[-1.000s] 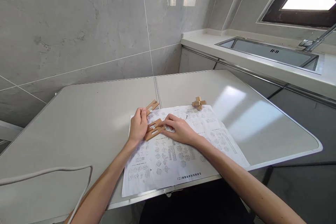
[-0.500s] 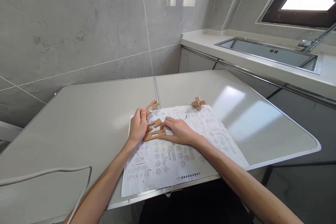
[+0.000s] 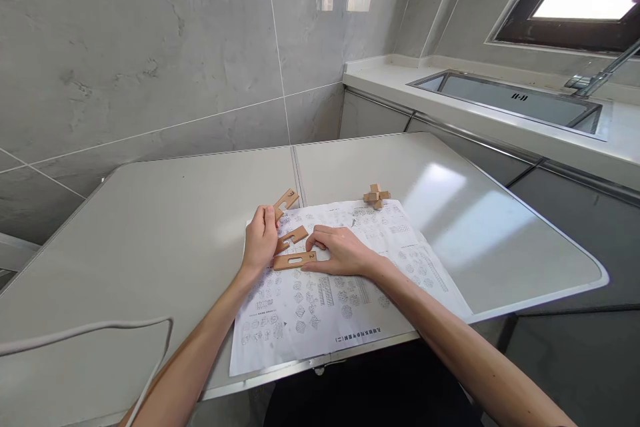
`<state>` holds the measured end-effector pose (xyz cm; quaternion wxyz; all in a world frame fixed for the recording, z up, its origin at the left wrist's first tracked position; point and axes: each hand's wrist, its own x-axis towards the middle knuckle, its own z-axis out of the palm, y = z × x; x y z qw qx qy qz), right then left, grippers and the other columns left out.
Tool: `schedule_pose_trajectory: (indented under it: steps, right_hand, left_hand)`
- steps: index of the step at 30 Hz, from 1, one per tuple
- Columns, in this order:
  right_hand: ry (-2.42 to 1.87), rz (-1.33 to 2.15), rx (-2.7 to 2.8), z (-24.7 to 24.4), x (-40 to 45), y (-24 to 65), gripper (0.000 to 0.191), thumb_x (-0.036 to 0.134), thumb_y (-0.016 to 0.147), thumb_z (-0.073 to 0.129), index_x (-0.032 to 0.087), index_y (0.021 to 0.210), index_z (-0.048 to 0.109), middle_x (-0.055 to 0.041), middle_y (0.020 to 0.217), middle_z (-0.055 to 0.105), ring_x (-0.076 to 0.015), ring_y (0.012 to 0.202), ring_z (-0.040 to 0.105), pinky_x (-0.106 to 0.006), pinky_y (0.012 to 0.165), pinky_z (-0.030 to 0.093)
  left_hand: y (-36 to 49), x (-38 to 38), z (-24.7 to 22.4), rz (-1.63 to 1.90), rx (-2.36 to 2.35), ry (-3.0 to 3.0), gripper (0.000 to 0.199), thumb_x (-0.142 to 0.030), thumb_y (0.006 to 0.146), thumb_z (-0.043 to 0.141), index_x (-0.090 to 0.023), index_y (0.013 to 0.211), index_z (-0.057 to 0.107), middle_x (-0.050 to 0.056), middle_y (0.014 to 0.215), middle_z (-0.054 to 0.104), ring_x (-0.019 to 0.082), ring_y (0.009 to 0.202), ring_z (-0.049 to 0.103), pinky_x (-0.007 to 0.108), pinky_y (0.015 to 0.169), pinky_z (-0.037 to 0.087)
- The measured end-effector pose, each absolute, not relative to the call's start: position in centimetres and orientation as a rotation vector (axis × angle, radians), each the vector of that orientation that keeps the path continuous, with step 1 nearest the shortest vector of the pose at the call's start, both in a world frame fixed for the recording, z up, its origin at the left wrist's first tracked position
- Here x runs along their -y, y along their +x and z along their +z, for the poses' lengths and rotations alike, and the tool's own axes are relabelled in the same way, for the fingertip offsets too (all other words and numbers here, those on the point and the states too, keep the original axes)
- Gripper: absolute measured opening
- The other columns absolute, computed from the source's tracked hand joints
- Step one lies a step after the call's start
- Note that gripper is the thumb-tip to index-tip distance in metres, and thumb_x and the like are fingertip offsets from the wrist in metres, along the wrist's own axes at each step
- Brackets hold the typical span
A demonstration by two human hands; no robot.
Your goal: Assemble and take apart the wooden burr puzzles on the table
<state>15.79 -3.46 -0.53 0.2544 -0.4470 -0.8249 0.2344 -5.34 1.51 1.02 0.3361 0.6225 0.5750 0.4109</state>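
Observation:
My left hand [image 3: 260,238] is closed around a slotted wooden puzzle piece [image 3: 289,199] that sticks out beyond my fingers, a dark mark at its far end. Beside that hand, a notched wooden piece [image 3: 299,234] lies at a slant over the printed sheet [image 3: 320,327]; its left end is partly hidden. My right hand [image 3: 340,250] grips the right end of a flat piece with an oblong slot [image 3: 281,263], marked "2", between thumb and fingers. Farther back stands an assembled wooden cross-shaped puzzle [image 3: 377,196], at the sheet's top edge.
The sheet, full of small diagrams, lies on a pale folding table [image 3: 210,213] with a seam near its middle. A white cable [image 3: 100,326] runs across the table's left side. Behind on the right are a counter with a sink [image 3: 505,101], and tiled walls [image 3: 150,47].
The piece marked "2" has turned slightly, now lying more level, and shows more of its left end clear of my left hand. Both hands stay nearly in place.

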Motion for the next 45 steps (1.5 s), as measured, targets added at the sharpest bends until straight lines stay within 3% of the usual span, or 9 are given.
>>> schedule_pose_trajectory:
  steps: [5, 11, 19, 25, 32, 38, 45]
  right_hand:
    - [-1.203, 0.620, 2.220, -0.7, 3.4, 15.9, 0.030, 0.040, 0.094, 0.081, 0.022, 0.082, 0.061, 0.0020, 0.080, 0.062, -0.0148, 0.067, 0.052, -0.028, 0.062, 0.033]
    - [-1.143, 0.797, 2.067, -0.3, 3.3, 15.9, 0.024, 0.037, 0.103, 0.069, 0.022, 0.084, 0.062, 0.0036, 0.072, 0.057, -0.0144, 0.065, 0.051, -0.028, 0.063, 0.036]
    - [-1.210, 0.940, 1.526, 0.1, 3.0, 16.1, 0.035, 0.055, 0.105, 0.060, 0.023, 0.091, 0.064, 0.0047, 0.063, 0.058, -0.0140, 0.054, 0.048, -0.028, 0.056, 0.038]
    - [-1.149, 0.996, 1.317, -0.6, 2.4, 16.3, 0.042, 0.064, 0.106, 0.056, 0.023, 0.096, 0.057, 0.0026, 0.074, 0.070, -0.0105, 0.045, 0.052, -0.027, 0.051, 0.042]
    - [-1.108, 0.929, 1.263, -1.1, 2.2, 16.1, 0.043, 0.065, 0.106, 0.053, 0.022, 0.106, 0.058, -0.0011, 0.087, 0.075, -0.0108, 0.047, 0.059, -0.028, 0.052, 0.047]
    - [-1.077, 0.832, 1.350, -1.3, 2.2, 16.1, 0.037, 0.054, 0.109, 0.054, 0.023, 0.124, 0.064, -0.0064, 0.109, 0.080, -0.0153, 0.061, 0.073, -0.034, 0.068, 0.057]
    - [-1.118, 0.673, 1.461, -0.9, 2.6, 16.0, 0.034, 0.040, 0.111, 0.051, 0.027, 0.138, 0.067, -0.0038, 0.111, 0.080, -0.0161, 0.062, 0.075, -0.032, 0.066, 0.058]
  left_hand:
    - [-5.4, -1.6, 0.9, 1.073, -1.474, 1.580, 0.040, -0.051, 0.109, 0.040, -0.024, 0.080, 0.048, -0.002, 0.076, 0.055, 0.014, 0.062, 0.052, 0.024, 0.054, 0.053]
    - [-5.2, -1.5, 1.3, 1.104, -1.450, 1.574, 0.041, -0.048, 0.110, 0.041, -0.024, 0.077, 0.046, -0.001, 0.074, 0.055, 0.015, 0.064, 0.052, 0.025, 0.058, 0.050]
    - [-5.3, -1.0, 2.2, 1.184, -1.188, 1.431, 0.044, -0.058, 0.110, 0.044, -0.024, 0.082, 0.043, -0.005, 0.068, 0.045, 0.011, 0.056, 0.041, 0.021, 0.052, 0.039]
    - [-4.8, -0.3, 2.8, 0.981, -1.010, 1.374, 0.035, -0.058, 0.105, 0.056, -0.024, 0.099, 0.057, -0.006, 0.071, 0.050, 0.008, 0.051, 0.036, 0.021, 0.048, 0.037]
    - [-4.6, 0.0, 2.5, 0.824, -0.883, 1.501, 0.039, -0.058, 0.104, 0.058, -0.021, 0.111, 0.061, -0.002, 0.076, 0.069, 0.008, 0.046, 0.050, 0.025, 0.052, 0.042]
    - [-4.6, -0.3, 2.1, 0.774, -0.890, 1.528, 0.040, -0.058, 0.104, 0.057, -0.018, 0.110, 0.061, 0.003, 0.081, 0.075, 0.011, 0.048, 0.059, 0.027, 0.051, 0.039]
    - [-4.6, -0.3, 2.1, 0.820, -0.918, 1.520, 0.042, -0.058, 0.103, 0.058, -0.018, 0.112, 0.063, 0.004, 0.084, 0.075, 0.013, 0.051, 0.064, 0.028, 0.051, 0.039]
